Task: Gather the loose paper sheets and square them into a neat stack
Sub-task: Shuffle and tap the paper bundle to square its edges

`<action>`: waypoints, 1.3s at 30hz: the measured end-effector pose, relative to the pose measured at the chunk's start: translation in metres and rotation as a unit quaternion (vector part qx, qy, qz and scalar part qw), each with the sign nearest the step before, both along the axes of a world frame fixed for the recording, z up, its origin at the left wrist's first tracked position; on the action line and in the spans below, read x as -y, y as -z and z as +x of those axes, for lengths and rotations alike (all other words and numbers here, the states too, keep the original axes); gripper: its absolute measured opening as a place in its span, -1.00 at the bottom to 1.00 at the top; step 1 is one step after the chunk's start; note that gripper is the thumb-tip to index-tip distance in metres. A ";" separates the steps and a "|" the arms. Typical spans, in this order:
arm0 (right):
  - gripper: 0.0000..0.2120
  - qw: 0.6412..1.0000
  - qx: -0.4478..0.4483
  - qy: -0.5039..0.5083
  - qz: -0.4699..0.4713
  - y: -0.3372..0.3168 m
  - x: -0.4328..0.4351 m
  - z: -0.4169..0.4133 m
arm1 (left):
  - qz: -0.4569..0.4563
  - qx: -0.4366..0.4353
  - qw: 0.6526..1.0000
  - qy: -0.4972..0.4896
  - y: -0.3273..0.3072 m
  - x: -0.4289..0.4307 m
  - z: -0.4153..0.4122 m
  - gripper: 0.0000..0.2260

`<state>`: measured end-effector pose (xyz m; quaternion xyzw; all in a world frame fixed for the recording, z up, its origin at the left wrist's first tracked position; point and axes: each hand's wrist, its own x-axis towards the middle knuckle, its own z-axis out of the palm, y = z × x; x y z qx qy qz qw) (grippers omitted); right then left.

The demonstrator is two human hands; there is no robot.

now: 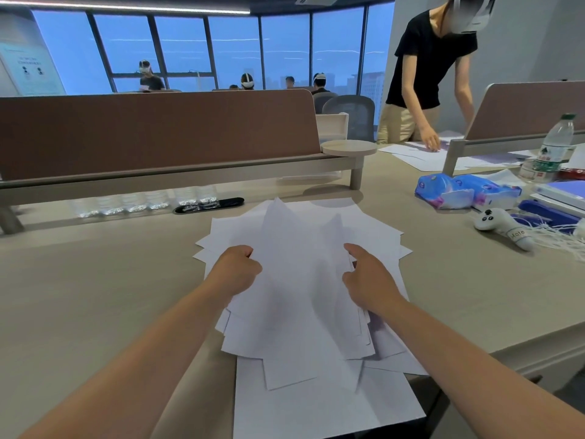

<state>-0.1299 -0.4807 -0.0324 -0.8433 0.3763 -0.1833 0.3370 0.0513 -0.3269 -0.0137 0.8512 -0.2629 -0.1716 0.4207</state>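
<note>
Left hand: your left hand (239, 269) is curled tight on the left edge of the lifted sheets, knuckles up.
Right hand: your right hand (368, 274) grips the right edge of the same bunch, and some of its fingers are hidden under the paper.
Hands: your hands are apart, one at 9 o'clock of the pile and one at 3 o'clock, each clamped on paper.
Paper sheets: the paper sheets (297, 280) lie in a loose fan straight in front of you, with corners poking out all round. Those you hold bow upward between your hands. The rest lie flat beneath, and the lowest run toward 6 o'clock.
Desk: the desk (95, 280) carries the pile.
Cable slot: a dark cable slot (209, 205) sits at 11 o'clock, near the fan's far corners.
Divider: a brown divider panel (158, 131) crosses 12 o'clock, with a round shelf (348, 147) at its right end.
Tissue packs: blue tissue packs (465, 193) lie at 2 o'clock, well apart from the pile.
Controller: a white controller (503, 228) lies at 3 o'clock.
Water bottle: a water bottle (550, 150) stands upright beyond the tissue packs.
Other person: at 1 o'clock another person (424, 74) bends over the next desk, one hand on sheets there.
</note>
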 end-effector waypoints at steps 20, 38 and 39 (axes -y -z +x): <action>-0.38 0.989 0.071 -0.023 0.131 0.001 0.000 -0.005 | -0.003 -0.135 0.991 -0.014 -0.008 -0.001 -0.020 -0.70; -0.64 0.987 0.046 0.145 0.052 -0.010 0.011 -0.021 | -0.055 -0.122 0.988 -0.081 0.001 0.007 -0.018 -0.90; -0.60 0.987 0.048 0.140 0.060 -0.011 0.011 -0.021 | -0.065 -0.141 0.985 -0.081 0.000 0.009 -0.019 -0.89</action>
